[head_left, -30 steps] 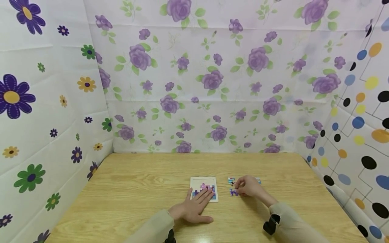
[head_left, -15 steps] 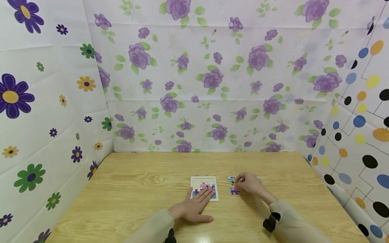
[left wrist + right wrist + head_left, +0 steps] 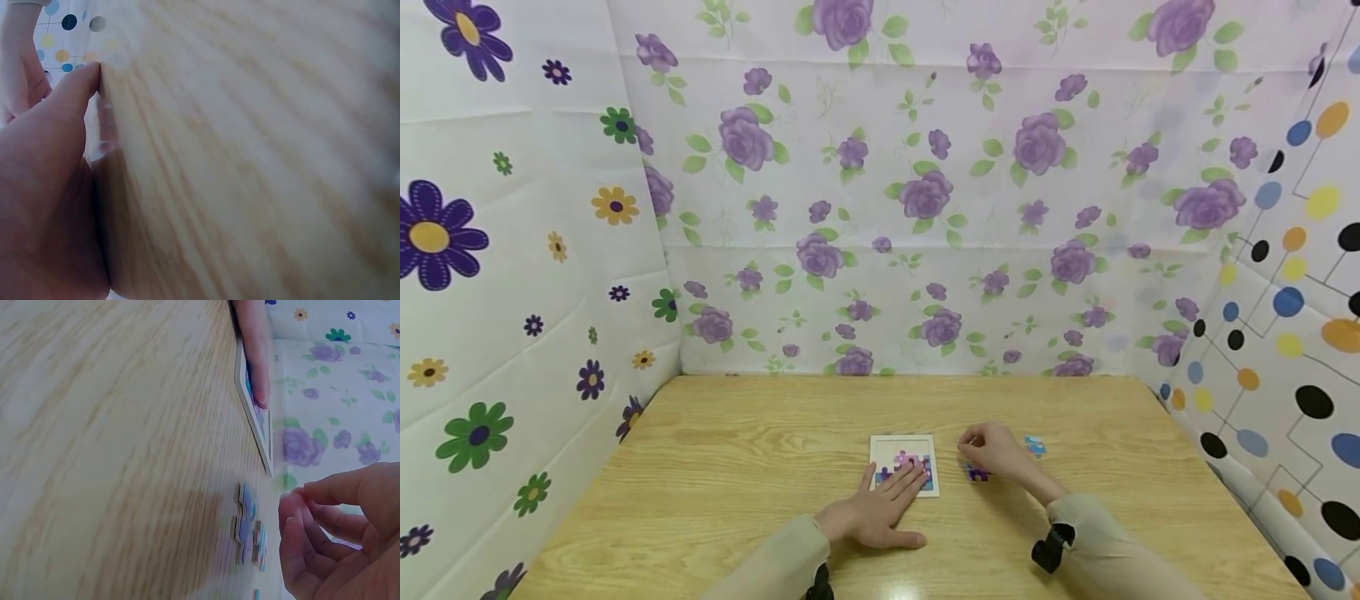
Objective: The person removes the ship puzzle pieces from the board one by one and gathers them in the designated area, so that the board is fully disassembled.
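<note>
My left hand lies flat, fingers spread, on a small white-framed jigsaw puzzle whose lower part is filled with pink, purple and blue pieces; the fingers cover some of these. My right hand is to the right of the frame, thumb and fingertips together above loose pieces. In the right wrist view no piece shows between those fingertips; I cannot tell whether one is hidden there. A purple puzzle piece lies on the table below, with another piece beside it.
A light-blue puzzle piece lies right of the right hand. The wooden table ends against hanging printed cloths at the back and both sides. A black wrist camera sits at the right cuff.
My right hand has moved a little left, toward the puzzle frame. The light-blue piece is now uncovered, while the upper left pieces are hidden behind the hand. My left hand stays put.
</note>
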`<action>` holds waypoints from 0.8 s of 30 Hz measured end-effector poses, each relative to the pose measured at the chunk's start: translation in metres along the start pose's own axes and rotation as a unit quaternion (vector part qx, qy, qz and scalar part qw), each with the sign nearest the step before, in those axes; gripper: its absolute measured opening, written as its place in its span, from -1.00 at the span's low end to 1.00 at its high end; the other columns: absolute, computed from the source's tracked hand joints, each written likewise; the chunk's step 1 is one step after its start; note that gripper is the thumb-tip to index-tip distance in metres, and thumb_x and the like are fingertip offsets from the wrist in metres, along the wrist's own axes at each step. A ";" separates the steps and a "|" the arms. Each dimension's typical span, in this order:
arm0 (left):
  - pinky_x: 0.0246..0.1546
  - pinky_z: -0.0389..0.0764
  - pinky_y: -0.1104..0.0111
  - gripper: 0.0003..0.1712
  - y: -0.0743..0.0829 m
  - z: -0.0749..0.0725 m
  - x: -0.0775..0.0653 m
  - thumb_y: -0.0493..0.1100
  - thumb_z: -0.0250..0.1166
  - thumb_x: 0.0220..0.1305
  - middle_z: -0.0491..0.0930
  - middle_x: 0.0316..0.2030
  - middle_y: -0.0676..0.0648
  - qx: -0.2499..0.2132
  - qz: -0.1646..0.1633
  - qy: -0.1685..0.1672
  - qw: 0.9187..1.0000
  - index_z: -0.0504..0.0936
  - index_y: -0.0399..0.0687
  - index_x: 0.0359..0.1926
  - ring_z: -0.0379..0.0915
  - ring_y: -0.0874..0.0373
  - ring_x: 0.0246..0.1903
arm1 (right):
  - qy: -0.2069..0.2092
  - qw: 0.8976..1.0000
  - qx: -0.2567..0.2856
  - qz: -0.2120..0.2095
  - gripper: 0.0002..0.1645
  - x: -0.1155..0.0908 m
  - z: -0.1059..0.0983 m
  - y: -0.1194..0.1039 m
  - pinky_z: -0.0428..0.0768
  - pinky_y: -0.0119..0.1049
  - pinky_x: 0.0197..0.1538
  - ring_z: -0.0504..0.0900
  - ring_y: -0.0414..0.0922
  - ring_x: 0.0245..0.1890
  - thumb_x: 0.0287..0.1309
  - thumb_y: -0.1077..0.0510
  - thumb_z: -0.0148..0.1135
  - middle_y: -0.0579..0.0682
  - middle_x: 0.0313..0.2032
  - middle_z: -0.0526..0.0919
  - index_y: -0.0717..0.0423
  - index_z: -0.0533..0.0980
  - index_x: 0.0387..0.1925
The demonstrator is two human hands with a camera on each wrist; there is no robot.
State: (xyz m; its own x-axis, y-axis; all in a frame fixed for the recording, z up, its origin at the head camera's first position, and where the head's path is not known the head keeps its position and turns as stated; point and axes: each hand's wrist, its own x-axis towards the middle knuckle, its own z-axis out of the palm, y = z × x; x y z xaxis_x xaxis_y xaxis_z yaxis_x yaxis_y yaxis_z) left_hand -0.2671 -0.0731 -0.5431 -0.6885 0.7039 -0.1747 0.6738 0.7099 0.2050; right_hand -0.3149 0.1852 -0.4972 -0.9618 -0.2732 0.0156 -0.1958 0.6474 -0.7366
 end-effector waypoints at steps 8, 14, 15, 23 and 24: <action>0.45 -0.22 -0.14 0.07 -0.001 0.000 0.001 0.59 -0.24 0.24 -0.37 0.55 0.09 0.000 0.007 -0.003 1.000 -0.38 0.18 0.54 -0.46 0.18 0.54 | -0.023 0.999 -0.002 -0.030 -0.81 0.010 0.012 -0.005 0.48 -0.38 -0.54 0.53 -0.21 -0.59 0.27 0.18 0.16 0.06 -0.52 0.66 0.17 0.65 -0.22; 0.48 -0.15 -0.03 0.07 0.000 -0.002 0.001 0.57 -0.23 0.26 -0.36 0.55 0.07 0.007 0.012 -0.003 1.000 -0.36 0.14 0.54 -0.46 0.17 0.54 | -0.039 0.997 -0.014 -0.070 -0.82 0.017 0.019 -0.014 0.45 -0.41 -0.55 0.50 -0.24 -0.61 0.28 0.19 0.15 0.05 -0.53 0.66 0.16 0.65 -0.24; 0.49 -0.13 -0.01 0.07 0.000 -0.003 0.001 0.56 -0.23 0.27 -0.36 0.55 0.06 0.010 0.013 -0.004 1.000 -0.36 0.14 0.55 -0.45 0.16 0.54 | -0.042 0.996 -0.013 -0.074 -0.82 0.018 0.021 -0.016 0.45 -0.42 -0.55 0.49 -0.25 -0.61 0.28 0.20 0.15 0.05 -0.53 0.66 0.16 0.65 -0.24; 0.50 -0.10 0.06 0.04 0.005 -0.011 -0.003 0.51 -0.18 0.31 -0.33 0.56 0.02 0.013 0.011 -0.019 1.000 -0.31 0.07 0.55 -0.44 0.15 0.54 | -0.065 0.992 -0.019 -0.105 -0.82 0.029 0.032 -0.029 0.49 -0.41 -0.33 0.52 -0.26 -0.40 0.29 0.24 0.12 -0.03 -0.31 0.70 0.13 0.65 -0.23; 0.50 -0.10 0.06 0.04 0.006 -0.013 -0.004 0.50 -0.18 0.31 -0.33 0.56 0.02 0.014 0.011 -0.020 1.000 -0.31 0.07 0.55 -0.44 0.15 0.54 | -0.065 0.992 -0.019 -0.106 -0.82 0.030 0.033 -0.029 0.50 -0.40 -0.31 0.53 -0.26 -0.39 0.28 0.25 0.12 -0.04 -0.30 0.71 0.12 0.65 -0.24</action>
State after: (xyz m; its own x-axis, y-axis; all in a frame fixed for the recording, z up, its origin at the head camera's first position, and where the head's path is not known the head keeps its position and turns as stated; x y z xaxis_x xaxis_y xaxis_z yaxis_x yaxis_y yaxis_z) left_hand -0.2644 -0.0720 -0.5287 -0.6622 0.7194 -0.2096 0.6963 0.6941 0.1826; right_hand -0.3319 0.1341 -0.4977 -0.8653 -0.4950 0.0784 -0.4011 0.5904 -0.7004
